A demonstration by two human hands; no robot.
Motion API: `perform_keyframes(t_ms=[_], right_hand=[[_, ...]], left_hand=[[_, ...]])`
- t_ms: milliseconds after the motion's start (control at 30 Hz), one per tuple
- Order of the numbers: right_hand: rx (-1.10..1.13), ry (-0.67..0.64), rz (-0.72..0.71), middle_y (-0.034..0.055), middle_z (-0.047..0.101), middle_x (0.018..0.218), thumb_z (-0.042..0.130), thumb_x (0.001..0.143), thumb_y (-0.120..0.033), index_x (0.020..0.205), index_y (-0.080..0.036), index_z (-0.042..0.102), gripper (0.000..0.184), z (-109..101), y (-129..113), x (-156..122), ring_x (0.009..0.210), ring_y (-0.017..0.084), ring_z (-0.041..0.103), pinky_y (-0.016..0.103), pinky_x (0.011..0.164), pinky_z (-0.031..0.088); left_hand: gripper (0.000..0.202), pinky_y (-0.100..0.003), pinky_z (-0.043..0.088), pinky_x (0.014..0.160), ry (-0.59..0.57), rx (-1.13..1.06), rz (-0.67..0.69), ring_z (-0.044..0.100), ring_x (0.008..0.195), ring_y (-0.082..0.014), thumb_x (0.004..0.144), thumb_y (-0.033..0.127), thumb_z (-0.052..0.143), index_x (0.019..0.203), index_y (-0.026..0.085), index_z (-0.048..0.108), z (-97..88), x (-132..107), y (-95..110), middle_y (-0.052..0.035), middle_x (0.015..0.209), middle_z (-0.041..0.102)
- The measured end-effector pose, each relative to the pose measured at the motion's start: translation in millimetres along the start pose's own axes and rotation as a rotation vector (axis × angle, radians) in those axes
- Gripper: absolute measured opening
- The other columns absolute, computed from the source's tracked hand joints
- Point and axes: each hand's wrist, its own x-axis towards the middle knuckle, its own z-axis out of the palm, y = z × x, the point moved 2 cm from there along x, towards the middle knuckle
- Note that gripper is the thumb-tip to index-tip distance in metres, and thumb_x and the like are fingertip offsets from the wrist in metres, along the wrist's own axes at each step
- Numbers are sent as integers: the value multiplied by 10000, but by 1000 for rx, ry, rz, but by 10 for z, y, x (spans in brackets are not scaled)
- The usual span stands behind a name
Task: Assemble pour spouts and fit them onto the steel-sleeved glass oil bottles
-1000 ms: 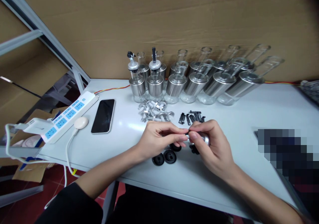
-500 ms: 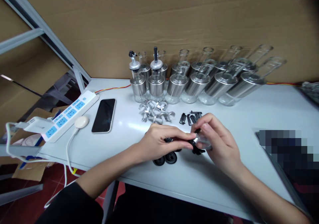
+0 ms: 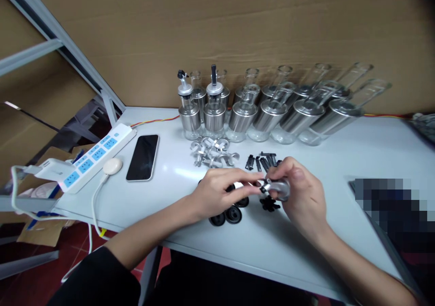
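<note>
My right hand [image 3: 304, 195] is closed around a silver bottle pourer [image 3: 281, 189], its narrow spout pointing left. At the spout's tip sits a small black fitting [image 3: 263, 188]. My left hand [image 3: 219, 190] reaches in from the left, thumb and forefinger pinched about this fitting; the fingertips partly hide it. Several black round caps [image 3: 234, 214] lie beneath my left hand. Small black star-shaped parts [image 3: 269, 204] are heaped just below the pourer. Behind my hands lie several slim black clips [image 3: 264, 162] and a pile of silver pourer tops [image 3: 215, 153].
Two rows of glass bottles with metal sleeves [image 3: 243, 115] stand along the cardboard wall [image 3: 238, 20]; two front-left ones carry pourers. A phone [image 3: 142, 157] and a power strip [image 3: 93, 158] with cables lie at left. A dark pixelated area [image 3: 394, 215] is at right.
The pourer has turned in my right hand, so its spout and black tip now show more. My left fingertips have shifted slightly and parted a little around the tip.
</note>
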Motion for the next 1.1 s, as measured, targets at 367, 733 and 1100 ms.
perform_keyframes(t_ms=[367, 733, 1100], right_hand=[[-58, 8, -19, -21, 585, 617, 694, 731, -293, 876, -196, 688, 175, -25, -57, 99, 401, 87, 446, 227, 369, 349], [-77, -15, -173, 30, 665, 682, 640, 756, -235, 726, -187, 667, 62, -41, -196, 93, 530, 140, 597, 226, 457, 476], [-43, 85, -80, -20, 533, 529, 632, 781, -337, 790, -174, 667, 167, -67, -82, 151, 420, 106, 468, 221, 395, 409]], left_hand=[[135, -393, 485, 938, 104, 360, 208, 593, 1057, -198, 908, 237, 541, 945, 217, 670, -215, 177, 29, -54, 1022, 703], [568, -477, 373, 1075, 225, 774, 39, 411, 1299, -286, 873, 216, 529, 1378, 156, 276, -663, 882, -515, -193, 1383, 404], [232, -399, 454, 971, 406, 692, 56, 549, 1078, -198, 933, 143, 372, 1159, 179, 409, -537, 1074, -786, -119, 1117, 523]])
